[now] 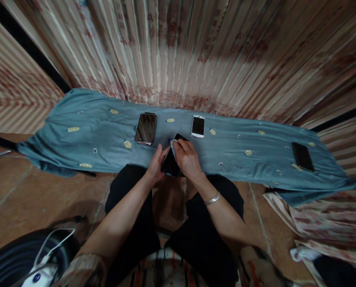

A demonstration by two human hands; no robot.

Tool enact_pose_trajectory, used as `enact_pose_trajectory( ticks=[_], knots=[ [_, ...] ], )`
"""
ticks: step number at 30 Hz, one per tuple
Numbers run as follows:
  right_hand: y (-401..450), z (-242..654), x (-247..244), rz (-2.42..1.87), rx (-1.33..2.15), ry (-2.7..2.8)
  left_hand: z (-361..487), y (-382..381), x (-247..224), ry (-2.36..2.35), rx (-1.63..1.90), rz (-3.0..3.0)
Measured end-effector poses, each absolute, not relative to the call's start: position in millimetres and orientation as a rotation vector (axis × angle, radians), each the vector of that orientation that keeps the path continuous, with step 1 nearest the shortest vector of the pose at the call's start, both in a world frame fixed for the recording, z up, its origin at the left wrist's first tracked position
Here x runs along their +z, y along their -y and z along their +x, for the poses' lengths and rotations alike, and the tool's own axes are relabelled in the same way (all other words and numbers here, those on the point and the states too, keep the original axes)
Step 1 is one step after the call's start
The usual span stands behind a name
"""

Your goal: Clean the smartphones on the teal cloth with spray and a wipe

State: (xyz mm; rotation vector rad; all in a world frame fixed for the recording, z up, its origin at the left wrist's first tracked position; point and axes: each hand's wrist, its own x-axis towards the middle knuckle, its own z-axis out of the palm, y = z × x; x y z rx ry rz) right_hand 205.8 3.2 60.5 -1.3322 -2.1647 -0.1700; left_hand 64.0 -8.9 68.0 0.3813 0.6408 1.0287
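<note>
Between my hands is a dark-screened phone point(170, 164), tilted above the near edge of the blue cloth-covered table. My left hand point(157, 162) grips its left side, thumb along the edge. My right hand point(187, 156) is closed on a small whitish cloth point(173, 149) and presses it against the upper part of the screen. A small blue thing by the cloth is too small to make out. Just beyond lie a stack of dark, shiny phones or cases point(146, 128) to the left and a white phone point(198, 126) to the right.
The blue cloth point(100, 147) covers a long, narrow table. Near its right end lies another black phone point(302, 156). Pleated curtains point(172, 52) hang close behind. A round black object point(4, 255) and a white power strip with a cable point(42, 275) are at lower left.
</note>
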Motion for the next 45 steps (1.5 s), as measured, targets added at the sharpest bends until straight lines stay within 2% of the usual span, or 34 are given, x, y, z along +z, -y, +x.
enact_pose_trajectory(
  ticks=[45],
  knots=[
    [-34,244,48,-1.399,0.015,2.008,60,7,71,-0.694,1.045,0.334]
  ],
)
